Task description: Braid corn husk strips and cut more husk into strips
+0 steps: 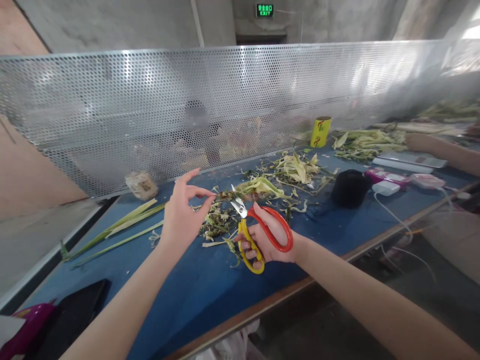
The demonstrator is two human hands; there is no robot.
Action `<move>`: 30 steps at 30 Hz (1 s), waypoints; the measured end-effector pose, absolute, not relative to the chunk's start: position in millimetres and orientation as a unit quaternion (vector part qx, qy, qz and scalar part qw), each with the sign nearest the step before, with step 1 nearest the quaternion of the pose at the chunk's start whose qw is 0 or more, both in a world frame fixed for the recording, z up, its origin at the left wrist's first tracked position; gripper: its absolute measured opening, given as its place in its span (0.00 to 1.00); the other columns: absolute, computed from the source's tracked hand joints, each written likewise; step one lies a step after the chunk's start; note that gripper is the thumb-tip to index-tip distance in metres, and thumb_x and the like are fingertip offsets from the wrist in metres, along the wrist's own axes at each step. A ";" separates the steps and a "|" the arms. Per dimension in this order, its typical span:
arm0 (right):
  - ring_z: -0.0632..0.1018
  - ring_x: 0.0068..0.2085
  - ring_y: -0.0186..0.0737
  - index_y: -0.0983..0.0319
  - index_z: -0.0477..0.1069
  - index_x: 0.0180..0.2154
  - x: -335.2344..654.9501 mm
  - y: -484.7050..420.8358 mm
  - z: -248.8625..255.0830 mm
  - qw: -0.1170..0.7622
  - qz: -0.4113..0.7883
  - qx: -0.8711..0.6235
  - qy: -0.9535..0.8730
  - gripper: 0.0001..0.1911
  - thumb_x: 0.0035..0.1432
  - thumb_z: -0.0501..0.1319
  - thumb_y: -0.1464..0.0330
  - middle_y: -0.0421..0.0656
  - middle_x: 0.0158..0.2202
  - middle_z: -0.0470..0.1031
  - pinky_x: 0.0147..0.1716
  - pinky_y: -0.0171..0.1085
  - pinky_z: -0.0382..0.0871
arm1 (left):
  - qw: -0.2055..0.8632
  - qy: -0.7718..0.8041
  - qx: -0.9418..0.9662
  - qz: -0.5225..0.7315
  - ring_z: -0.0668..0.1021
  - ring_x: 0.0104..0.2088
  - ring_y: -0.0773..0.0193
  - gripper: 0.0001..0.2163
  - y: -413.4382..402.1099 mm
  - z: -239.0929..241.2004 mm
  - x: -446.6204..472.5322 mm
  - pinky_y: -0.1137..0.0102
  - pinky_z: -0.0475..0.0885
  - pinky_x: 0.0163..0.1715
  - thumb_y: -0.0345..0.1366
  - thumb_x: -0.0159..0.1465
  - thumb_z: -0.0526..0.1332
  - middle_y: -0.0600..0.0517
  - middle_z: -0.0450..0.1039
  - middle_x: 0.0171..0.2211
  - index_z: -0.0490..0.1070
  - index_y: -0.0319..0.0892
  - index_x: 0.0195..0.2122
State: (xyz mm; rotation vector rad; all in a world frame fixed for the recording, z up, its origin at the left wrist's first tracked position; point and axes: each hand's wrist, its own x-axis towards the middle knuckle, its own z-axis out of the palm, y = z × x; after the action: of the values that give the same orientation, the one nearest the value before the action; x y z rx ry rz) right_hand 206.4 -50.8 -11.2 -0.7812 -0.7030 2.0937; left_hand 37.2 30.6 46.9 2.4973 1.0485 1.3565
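My right hand (268, 240) grips a pair of scissors (275, 230) with one red and one yellow handle; the blades are parted and point up and left. Thumb and forefinger of my left hand (183, 207) pinch one end of a thin, brownish dried plant stalk (225, 196), its other fingers raised. The scissor blades are at this stalk, close to my left fingertips; whether they touch it I cannot tell. Under and beside the hands lies a heap of clippings (217, 220). Pale green husk-like leaves (262, 186) lie just behind the scissors.
A perforated metal screen (150, 110) borders the back of the blue table (180, 300). Long green stalks (127, 220) lie left, near a clear wrapped bundle (141, 185). Right are a black round object (350, 188), a yellow can (320, 132) and white cables (390, 215). Another person's arm (442, 150) reaches in.
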 end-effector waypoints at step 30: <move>0.55 0.09 0.25 0.62 0.55 0.21 195.7 -49.6 -6.7 0.423 0.723 -0.440 -0.323 0.27 0.57 0.37 0.49 0.32 0.11 0.53 0.05 0.27 0.53 | -0.015 0.380 0.801 0.462 0.68 0.45 0.56 0.23 21.5 38.3 46.3 0.59 0.60 0.49 0.39 0.56 0.59 0.46 0.69 0.44 0.59 0.41 0.53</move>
State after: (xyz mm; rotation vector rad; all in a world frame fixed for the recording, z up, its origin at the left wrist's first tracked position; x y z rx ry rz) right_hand 195.7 -49.6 -6.7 -1.1011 -0.8096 1.8113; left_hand 46.3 21.5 38.3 2.5417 1.2063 1.4654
